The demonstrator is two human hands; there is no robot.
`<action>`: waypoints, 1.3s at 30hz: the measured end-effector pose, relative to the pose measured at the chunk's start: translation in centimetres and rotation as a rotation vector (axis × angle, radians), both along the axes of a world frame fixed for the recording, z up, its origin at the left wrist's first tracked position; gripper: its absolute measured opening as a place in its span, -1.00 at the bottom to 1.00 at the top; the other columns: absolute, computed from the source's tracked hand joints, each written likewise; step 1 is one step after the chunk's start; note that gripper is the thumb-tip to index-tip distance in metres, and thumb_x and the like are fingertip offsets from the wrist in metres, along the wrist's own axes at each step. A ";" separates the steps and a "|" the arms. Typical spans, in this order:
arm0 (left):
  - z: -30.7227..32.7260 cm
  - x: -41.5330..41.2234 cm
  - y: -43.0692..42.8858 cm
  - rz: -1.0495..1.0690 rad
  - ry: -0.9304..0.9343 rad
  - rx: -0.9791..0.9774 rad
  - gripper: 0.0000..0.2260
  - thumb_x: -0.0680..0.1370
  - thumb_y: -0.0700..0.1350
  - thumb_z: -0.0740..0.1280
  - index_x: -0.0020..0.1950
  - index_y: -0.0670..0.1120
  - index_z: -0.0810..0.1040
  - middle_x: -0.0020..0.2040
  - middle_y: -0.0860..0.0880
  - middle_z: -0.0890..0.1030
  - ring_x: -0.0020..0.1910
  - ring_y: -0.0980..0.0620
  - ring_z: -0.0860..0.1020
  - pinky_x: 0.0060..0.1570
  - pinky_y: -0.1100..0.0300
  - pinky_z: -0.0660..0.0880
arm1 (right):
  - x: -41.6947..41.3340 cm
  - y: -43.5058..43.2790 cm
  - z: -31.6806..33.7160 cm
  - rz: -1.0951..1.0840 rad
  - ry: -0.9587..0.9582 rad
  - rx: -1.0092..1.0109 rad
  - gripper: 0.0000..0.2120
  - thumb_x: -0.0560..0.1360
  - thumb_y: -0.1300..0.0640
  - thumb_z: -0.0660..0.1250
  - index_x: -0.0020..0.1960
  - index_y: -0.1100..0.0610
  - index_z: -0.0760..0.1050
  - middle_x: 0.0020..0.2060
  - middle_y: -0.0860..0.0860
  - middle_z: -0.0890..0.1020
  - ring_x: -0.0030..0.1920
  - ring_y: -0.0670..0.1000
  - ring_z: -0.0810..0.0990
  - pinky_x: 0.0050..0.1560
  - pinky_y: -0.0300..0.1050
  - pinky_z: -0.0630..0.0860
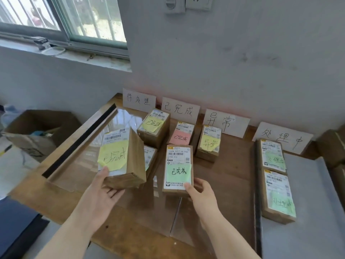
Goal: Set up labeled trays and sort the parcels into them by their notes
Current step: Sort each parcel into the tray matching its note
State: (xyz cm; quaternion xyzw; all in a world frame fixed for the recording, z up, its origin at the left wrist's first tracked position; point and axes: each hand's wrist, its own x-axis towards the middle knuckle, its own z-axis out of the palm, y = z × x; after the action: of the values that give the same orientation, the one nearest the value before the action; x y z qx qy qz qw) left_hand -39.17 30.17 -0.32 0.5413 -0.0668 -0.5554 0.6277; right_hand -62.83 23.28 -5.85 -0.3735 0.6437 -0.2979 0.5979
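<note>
Left-centre parcel [135, 157]: brown cardboard, white label with black barcode, yellow note [113, 156]. Centre parcel [178, 156]: same brown, pale green note [178, 172]. Behind it, a pink note [180, 137]. Right-hand parcels [271, 152]: green notes. Wall cards [180, 110]: white, black handwriting. Table [224, 174]: brown wood. Lower-right tray [308, 202]: grey.

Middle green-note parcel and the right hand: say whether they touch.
Touching. The head view shows the right hand gripping the middle green-note parcel at its near corner, thumb on top.
</note>
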 end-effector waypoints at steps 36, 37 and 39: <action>-0.2 10.3 -1.3 -0.490 -0.043 0.061 -0.72 0.49 -0.03 0.34 0.16 -0.09 0.52 0.08 -0.17 0.65 0.08 -0.10 0.57 0.07 0.01 0.50 | 11.7 3.8 0.3 -0.010 0.510 -0.290 -0.62 0.63 0.15 0.13 0.44 0.03 0.30 0.39 -0.03 0.39 0.35 -0.04 0.39 0.23 -0.27 0.34; -0.3 9.8 -1.3 -0.527 -0.059 0.059 -0.71 0.47 -0.02 0.35 0.15 -0.09 0.53 0.07 -0.16 0.66 0.05 -0.09 0.57 0.05 0.02 0.51 | 11.9 4.1 0.9 -0.045 0.444 -0.317 -0.63 0.63 0.12 0.12 0.43 0.02 0.32 0.37 -0.06 0.42 0.34 -0.06 0.39 0.24 -0.28 0.32; -0.5 8.6 -1.3 -0.606 -0.097 0.059 -0.63 0.40 0.03 0.39 0.15 -0.07 0.55 0.05 -0.12 0.68 0.05 -0.08 0.57 -0.01 0.05 0.51 | 12.3 4.9 1.9 -0.113 0.293 -0.354 -0.66 0.64 0.05 0.11 0.41 -0.05 0.35 0.33 -0.14 0.46 0.33 -0.13 0.40 0.31 -0.25 0.32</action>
State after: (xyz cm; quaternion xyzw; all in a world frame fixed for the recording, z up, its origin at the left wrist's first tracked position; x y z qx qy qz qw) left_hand -30.53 28.84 -0.86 0.5407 -0.2392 -0.6925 0.4134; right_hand -50.57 28.18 -3.93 -0.4750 0.6813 -0.3818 0.4054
